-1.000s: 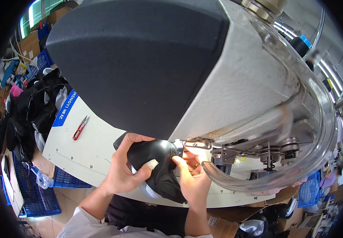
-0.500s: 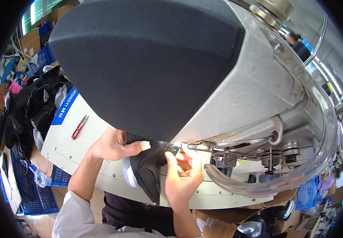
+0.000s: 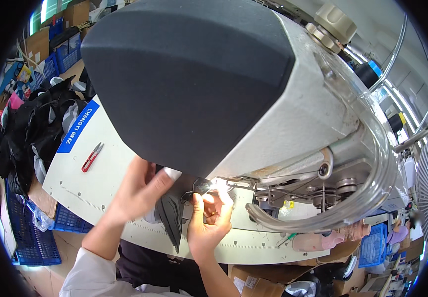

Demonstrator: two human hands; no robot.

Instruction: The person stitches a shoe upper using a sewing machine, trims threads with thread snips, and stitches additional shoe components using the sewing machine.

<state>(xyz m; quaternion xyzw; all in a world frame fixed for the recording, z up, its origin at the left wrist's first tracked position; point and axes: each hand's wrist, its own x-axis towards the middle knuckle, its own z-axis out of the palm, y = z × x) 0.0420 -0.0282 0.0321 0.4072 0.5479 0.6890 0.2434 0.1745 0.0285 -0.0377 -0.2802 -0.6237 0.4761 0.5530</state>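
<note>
Black fabric piece (image 3: 172, 218) hung lower than a second before, turned edge-down beside the needle (image 3: 219, 184). Right hand (image 3: 208, 222) pinched its top corner there; left hand (image 3: 140, 190) pressed it flat, grip closed. Beyond, red snips (image 3: 92, 157) lay on the tabletop (image 3: 75, 183).

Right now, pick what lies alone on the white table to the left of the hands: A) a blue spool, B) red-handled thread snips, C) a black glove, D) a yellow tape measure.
B: the red-handled thread snips lie by themselves on the white table, left of the left hand.
</note>
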